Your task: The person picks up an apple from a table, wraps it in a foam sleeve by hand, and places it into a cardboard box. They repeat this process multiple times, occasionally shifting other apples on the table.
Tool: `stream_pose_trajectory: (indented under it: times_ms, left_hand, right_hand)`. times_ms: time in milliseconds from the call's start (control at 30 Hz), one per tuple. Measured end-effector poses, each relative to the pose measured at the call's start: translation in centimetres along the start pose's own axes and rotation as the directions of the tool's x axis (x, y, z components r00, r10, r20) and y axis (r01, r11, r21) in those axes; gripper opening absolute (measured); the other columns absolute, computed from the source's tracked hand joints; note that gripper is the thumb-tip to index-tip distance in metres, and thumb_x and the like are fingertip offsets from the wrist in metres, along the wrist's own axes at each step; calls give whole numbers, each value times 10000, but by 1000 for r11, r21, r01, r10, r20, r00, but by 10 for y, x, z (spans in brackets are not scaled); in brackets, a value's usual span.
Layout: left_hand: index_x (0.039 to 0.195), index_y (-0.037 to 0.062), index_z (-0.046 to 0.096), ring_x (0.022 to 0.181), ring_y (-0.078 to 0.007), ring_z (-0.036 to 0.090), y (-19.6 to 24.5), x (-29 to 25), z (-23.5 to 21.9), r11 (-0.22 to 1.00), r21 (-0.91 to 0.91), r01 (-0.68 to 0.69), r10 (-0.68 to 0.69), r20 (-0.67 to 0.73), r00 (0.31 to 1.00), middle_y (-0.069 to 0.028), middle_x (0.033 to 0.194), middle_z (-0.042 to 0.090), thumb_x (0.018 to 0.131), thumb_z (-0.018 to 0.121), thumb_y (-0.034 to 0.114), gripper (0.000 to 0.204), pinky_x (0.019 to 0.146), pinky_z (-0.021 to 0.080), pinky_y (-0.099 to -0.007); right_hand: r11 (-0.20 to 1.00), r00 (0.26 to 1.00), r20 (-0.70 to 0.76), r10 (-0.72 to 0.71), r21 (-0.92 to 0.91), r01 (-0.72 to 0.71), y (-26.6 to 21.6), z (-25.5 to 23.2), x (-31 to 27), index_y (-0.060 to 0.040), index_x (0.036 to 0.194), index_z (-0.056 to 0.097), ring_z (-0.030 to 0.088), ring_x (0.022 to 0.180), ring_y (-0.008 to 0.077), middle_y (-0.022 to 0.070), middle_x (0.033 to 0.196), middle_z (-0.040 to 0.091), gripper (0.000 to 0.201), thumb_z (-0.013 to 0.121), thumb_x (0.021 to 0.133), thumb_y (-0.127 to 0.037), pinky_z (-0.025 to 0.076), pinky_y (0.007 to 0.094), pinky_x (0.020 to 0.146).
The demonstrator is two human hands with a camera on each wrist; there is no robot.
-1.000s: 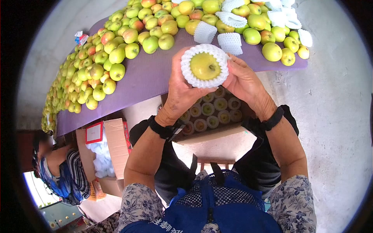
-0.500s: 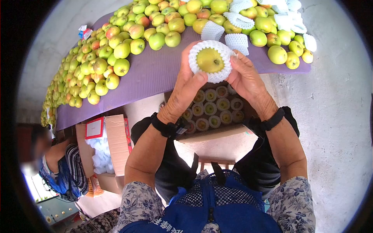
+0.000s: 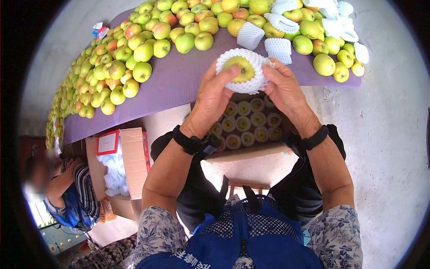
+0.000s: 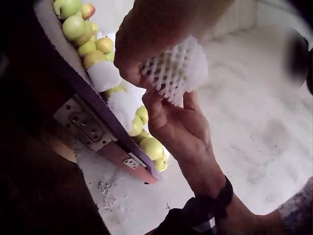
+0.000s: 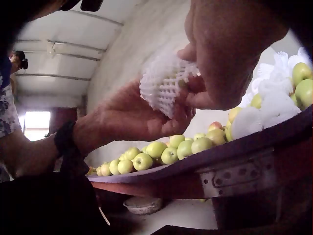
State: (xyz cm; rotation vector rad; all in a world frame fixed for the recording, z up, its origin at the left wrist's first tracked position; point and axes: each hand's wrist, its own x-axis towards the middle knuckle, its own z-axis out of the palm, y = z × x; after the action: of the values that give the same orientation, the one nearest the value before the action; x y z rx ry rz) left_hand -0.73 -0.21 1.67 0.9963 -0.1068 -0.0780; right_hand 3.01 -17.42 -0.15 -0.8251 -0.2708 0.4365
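A yellow-green apple (image 3: 247,71) sits in a white foam net sleeve (image 3: 257,59), held up between both hands over the front of the table. My left hand (image 3: 210,101) grips it from the left, its thumb lying across the bare end of the apple. On the other side my right hand (image 3: 289,94) pinches the edge of the sleeve between thumb and fingers. In the left wrist view the foam mesh (image 4: 178,71) shows between the two hands, and the right wrist view has the netted sleeve (image 5: 164,85) resting against the left hand's fingers.
Loose apples (image 3: 116,69) cover much of the purple-topped table (image 3: 179,80). Empty foam sleeves (image 3: 277,48) lie among them at the right. Below my hands, a box (image 3: 244,154) holds rows of sleeved apples. A carton (image 3: 134,163) of white foam stands at left, beside another person (image 3: 67,193).
The sleeved apple has turned so its bare end faces more to the left. My left thumb has moved from the sleeve's lower edge onto the apple. The right hand still pinches the sleeve.
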Motion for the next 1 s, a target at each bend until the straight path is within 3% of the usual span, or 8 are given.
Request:
stream_pose_trajectory:
  times_ms: [167,400,467,600,700,800,867,1000]
  left_hand:
    - [1245,-7,472,1119,-218,552,0,0,6,984,-168,56,-55,13,998,-114,1197,559,925,537,169,370,980,437,-373]
    - [1246,-17,490,1176,-227,533,-2,4,0,988,-146,39,-36,23,999,-121,1256,554,931,540,250,416,1031,400,-404]
    - [1252,-17,487,1171,-228,538,0,5,0,986,-158,44,-39,34,999,-122,1257,555,933,540,265,430,1019,412,-400]
    - [1242,-20,491,1149,-226,553,0,6,-2,992,-124,26,-25,5,1000,-118,1240,564,931,543,272,430,999,429,-396]
    - [1230,-12,498,1122,-219,567,0,6,-2,994,-109,16,-17,-10,1000,-109,1213,575,926,550,272,419,976,447,-386]
    - [1228,7,494,1088,-186,567,7,2,-2,996,-84,21,-23,-33,999,-91,1165,576,920,563,233,388,934,460,-342]
    - [1220,20,509,1057,-165,570,8,-1,1,1000,22,20,-18,-83,996,-76,1136,584,912,570,239,383,904,464,-317]
    - [1215,18,514,1030,-149,570,7,-3,3,990,140,16,-6,-72,997,-63,1113,587,905,576,241,387,879,467,-299]
  right_hand:
    - [998,999,47,5,56,-8,0,-4,-1,-23,1161,549,598,1049,173,74,1150,615,256,556,946,-161,495,345,892]
    - [994,995,87,52,89,-60,4,-12,2,-16,1217,525,592,1072,190,79,1192,599,315,543,955,-190,490,366,905]
    - [975,973,214,82,186,-123,6,-17,4,-30,1207,530,597,1061,183,74,1194,598,303,539,958,-202,500,365,886]
    - [987,985,146,94,118,-112,8,-15,6,-51,1195,531,606,1027,174,64,1153,612,291,540,958,-219,510,356,862]
    - [995,992,81,95,24,-97,8,-19,6,-63,1179,525,610,974,161,50,1122,603,280,561,945,-213,517,348,837]
    - [962,995,-105,-2,-272,-26,5,-9,2,-54,1193,512,579,1004,169,62,1137,570,328,596,916,-209,492,346,875]
    - [585,929,-37,-368,-786,201,-4,1,-3,-32,1264,465,518,1111,199,101,1218,514,450,634,874,-177,433,356,960]
    - [474,871,142,-471,-791,386,-9,5,-4,-15,1345,392,440,1230,239,136,1298,469,690,740,778,-196,362,364,1032]
